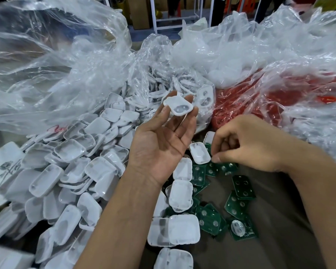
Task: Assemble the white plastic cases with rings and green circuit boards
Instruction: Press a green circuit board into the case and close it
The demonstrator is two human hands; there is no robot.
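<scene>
Left hand (163,140) is up, palm toward the camera, fingertips pinching one white case (178,105) by its edges. Hollow side faces the camera; two round recesses show inside. It sits above and well clear of the table.

Right hand (246,144) is down at the board pile (217,191), knuckles up, fingers curled. Thumb and fingertips touch the top edge of the green boards, just right of a loose case (199,153) lying hollow side up. Cannot tell whether it has a board pinched yet or is only picking at one; the fingertips hide the contact.

Key relation: the boards are below and to the right of the held case, directly under the right hand. Right hand is the nearer one by far; left is busy as the holder. My read is that the board goes up and left into the open face of the case.

The boards are rectangular and lie at mixed angles. The case's long axis runs roughly left-right in the left hand, so a picked board probably needs a twist to line up.

Loose case heap (66,171) is left of the left forearm. I can't pick out any rings for certain.

Risk: lifting two overlapping boards at once.
</scene>
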